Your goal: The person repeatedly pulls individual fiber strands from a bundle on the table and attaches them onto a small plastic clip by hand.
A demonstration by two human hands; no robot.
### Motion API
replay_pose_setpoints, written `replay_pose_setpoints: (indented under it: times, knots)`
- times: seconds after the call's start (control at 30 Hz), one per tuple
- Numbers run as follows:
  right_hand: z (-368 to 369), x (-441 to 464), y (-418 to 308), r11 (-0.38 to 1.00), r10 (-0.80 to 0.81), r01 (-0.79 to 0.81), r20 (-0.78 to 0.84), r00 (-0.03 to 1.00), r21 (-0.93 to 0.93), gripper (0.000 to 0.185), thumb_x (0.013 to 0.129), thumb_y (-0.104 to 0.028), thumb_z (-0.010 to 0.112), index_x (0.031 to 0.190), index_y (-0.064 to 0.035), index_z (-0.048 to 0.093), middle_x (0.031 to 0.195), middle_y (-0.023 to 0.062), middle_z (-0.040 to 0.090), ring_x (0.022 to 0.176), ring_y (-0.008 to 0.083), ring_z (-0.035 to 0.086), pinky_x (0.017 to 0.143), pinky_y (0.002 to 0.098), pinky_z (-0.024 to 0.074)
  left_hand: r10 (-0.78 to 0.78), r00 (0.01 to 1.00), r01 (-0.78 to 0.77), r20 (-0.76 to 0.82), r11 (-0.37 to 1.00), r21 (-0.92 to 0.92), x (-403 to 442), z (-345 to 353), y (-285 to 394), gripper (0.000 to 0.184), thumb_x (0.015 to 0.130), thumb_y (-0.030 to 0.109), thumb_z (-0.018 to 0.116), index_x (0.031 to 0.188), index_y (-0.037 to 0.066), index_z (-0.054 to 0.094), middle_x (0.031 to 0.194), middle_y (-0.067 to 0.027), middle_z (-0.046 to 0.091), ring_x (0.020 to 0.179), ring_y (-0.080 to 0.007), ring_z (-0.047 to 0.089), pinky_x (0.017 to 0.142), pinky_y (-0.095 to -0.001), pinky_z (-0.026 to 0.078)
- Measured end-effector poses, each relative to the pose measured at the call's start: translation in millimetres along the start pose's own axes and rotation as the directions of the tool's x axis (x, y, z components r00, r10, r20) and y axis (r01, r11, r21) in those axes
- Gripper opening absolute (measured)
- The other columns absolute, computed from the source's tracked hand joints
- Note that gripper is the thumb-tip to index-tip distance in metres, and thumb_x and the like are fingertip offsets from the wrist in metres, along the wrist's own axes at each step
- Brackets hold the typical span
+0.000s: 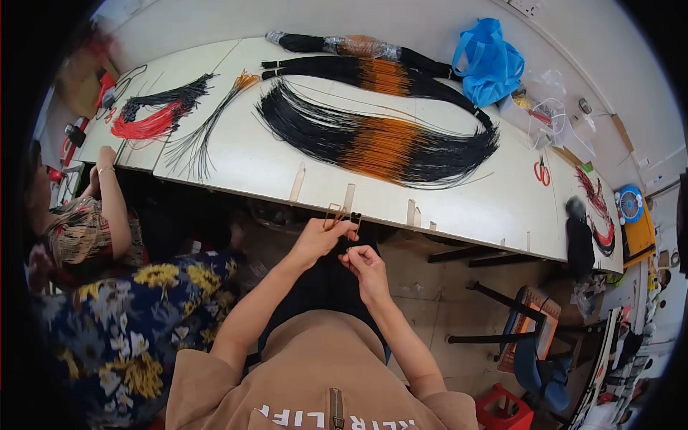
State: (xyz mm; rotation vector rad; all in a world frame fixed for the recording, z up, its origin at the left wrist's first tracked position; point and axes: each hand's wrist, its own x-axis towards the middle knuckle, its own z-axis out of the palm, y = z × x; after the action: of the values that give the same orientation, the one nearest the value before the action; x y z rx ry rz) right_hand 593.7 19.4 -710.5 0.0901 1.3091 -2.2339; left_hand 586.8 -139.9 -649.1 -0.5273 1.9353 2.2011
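1. Two-handed, working just off the front edge of the white table (466,204).
2. Curling the left hand (319,241) partly closed, holding the looped orange wire (332,215) above its fingers, near a small black piece (356,216).
3. Pinching the right hand's (368,269) thumb and forefinger together, just beside the left; not showing clearly whether anything is between them.
4. Looking beyond both hands, seeing the black-and-orange wire bundle (383,147) lying fanned across the table.
5. Glancing left, spotting red wires (147,123) near a seated person (79,226).
6. Checking right, finding red-handled scissors (542,172) and, farther back, a blue bag (489,63).
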Motion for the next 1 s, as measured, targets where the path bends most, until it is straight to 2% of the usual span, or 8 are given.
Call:
replay_pose_setpoints:
  times: [0.1, 0.2, 0.33, 0.43, 0.63, 0.77, 0.93, 1.0]
  knots:
    - [-6, 2, 1, 1.000, 0.001, 0.000, 0.040, 0.999, -0.029, 0.010, 0.094, -0.010, 0.060, 0.095, -0.0007, 0.061, 0.087, 0.0090, 0.066, 0.083, 0.0159, 0.064, 0.079, 0.0227, 0.0492, -0.057, 0.993, 0.070, 0.101, 0.989, -0.130, 8, 13, 2, 0.021, 0.094, 0.015, 0.059, 0.099, -0.001, 0.071, 0.073, -0.0035, 0.066, 0.053, -0.0047, 0.045, 0.049, -0.0157, 0.032]
    - [4, -6, -53, 0.818, 0.000, 0.009, 0.015, 1.000, -0.575, 0.009, 0.092, -0.007, 0.059, 0.092, 0.0003, 0.064, 0.087, 0.0077, 0.066, 0.081, 0.0138, 0.063, 0.075, 0.0209, 0.0479, 0.106, 0.993, -0.095, 0.061, 0.984, -0.151, 10, 21, -2, 0.020, 0.095, 0.014, 0.058, 0.094, -0.001, 0.070, 0.073, -0.0037, 0.064, 0.059, -0.0069, 0.049, 0.057, -0.0173, 0.037]
    - [4, 34, -107, 0.119, -0.685, 0.482, 0.280, 0.673, -0.868, 0.008, 0.085, -0.003, 0.062, 0.092, -0.0015, 0.066, 0.087, 0.0061, 0.066, 0.074, 0.0174, 0.061, 0.068, 0.0250, 0.0465, 0.297, 0.955, -0.290, 0.022, 0.946, -0.145, 5, 20, 6, 0.021, 0.097, 0.013, 0.056, 0.090, -0.002, 0.068, 0.073, -0.0039, 0.062, 0.065, -0.0091, 0.052, 0.065, -0.0187, 0.042]
    - [7, 88, -131, -0.258, -0.690, 0.504, 0.522, 0.501, -0.824, 0.014, 0.080, -0.007, 0.067, 0.095, -0.0042, 0.066, 0.088, 0.0062, 0.065, 0.074, 0.0239, 0.060, 0.068, 0.0284, 0.0473, 0.417, 0.908, -0.412, 0.028, 0.904, -0.111, -7, 15, 33, 0.021, 0.099, 0.012, 0.052, 0.089, -0.001, 0.065, 0.074, -0.0040, 0.060, 0.067, -0.0091, 0.052, 0.067, -0.0182, 0.042]
    - [10, 124, -136, -0.454, -0.580, 0.390, 0.597, 0.554, -0.801, 0.011, 0.079, -0.008, 0.067, 0.089, -0.0053, 0.067, 0.086, 0.0043, 0.065, 0.071, 0.0229, 0.060, 0.065, 0.0290, 0.0473, 0.512, 0.854, -0.514, -0.089, 0.858, -0.004, -14, -21, 53, 0.025, 0.101, 0.013, 0.049, 0.080, 0.001, 0.056, 0.080, -0.0045, 0.059, 0.070, -0.0094, 0.051, 0.068, -0.0180, 0.040]
    - [6, 123, -142, -0.341, -0.577, 0.407, 0.530, 0.622, -0.848, 0.004, 0.080, -0.008, 0.065, 0.083, -0.0059, 0.068, 0.081, 0.0019, 0.066, 0.066, 0.0213, 0.060, 0.061, 0.0289, 0.0472, 0.782, 0.576, -0.794, -0.239, 0.605, 0.066, -4, -32, 64, 0.021, 0.101, 0.011, 0.048, 0.082, 0.003, 0.054, 0.077, -0.0028, 0.056, 0.064, -0.0076, 0.046, 0.061, -0.0174, 0.037]
    - [27, 119, -208, -0.573, -0.487, 0.299, 0.610, 0.625, -0.763, 0.012, 0.081, -0.008, 0.063, 0.093, -0.0087, 0.066, 0.079, 0.0026, 0.067, 0.062, 0.0199, 0.060, 0.058, 0.0310, 0.0465, 0.646, 0.718, -0.688, -0.258, 0.715, -0.124, -14, -57, 74, 0.015, 0.099, 0.011, 0.051, 0.086, 0.004, 0.054, 0.075, -0.0005, 0.052, 0.059, -0.0052, 0.039, 0.052, -0.0171, 0.030]
    - [51, 96, -265, -0.654, -0.680, 0.306, 0.715, 0.164, -0.692, 0.018, 0.081, -0.005, 0.061, 0.098, -0.0088, 0.064, 0.079, 0.0029, 0.067, 0.061, 0.0181, 0.059, 0.057, 0.0304, 0.0455, 0.667, 0.696, -0.710, -0.267, 0.694, -0.115, -19, -63, 82, 0.014, 0.099, 0.011, 0.051, 0.086, 0.003, 0.055, 0.074, 0.0000, 0.051, 0.057, -0.0047, 0.037, 0.051, -0.0172, 0.029]
